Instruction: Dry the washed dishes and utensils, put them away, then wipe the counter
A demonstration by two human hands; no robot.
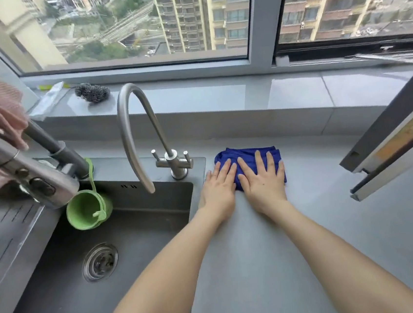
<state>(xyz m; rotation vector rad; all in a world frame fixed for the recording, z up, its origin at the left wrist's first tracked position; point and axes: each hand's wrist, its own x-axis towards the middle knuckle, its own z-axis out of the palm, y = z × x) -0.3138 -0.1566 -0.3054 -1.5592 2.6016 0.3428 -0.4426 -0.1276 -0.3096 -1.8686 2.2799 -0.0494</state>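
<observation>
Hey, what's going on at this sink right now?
A person is pressing both hands flat on a blue cloth lying on the grey counter, just right of the sink. The left hand covers the cloth's left edge, the right hand its middle. This looks like the counter-wiping step. No dishes are in view. A green cup hangs from a tap over the sink, and a steel scrubber sits on the sill.
</observation>
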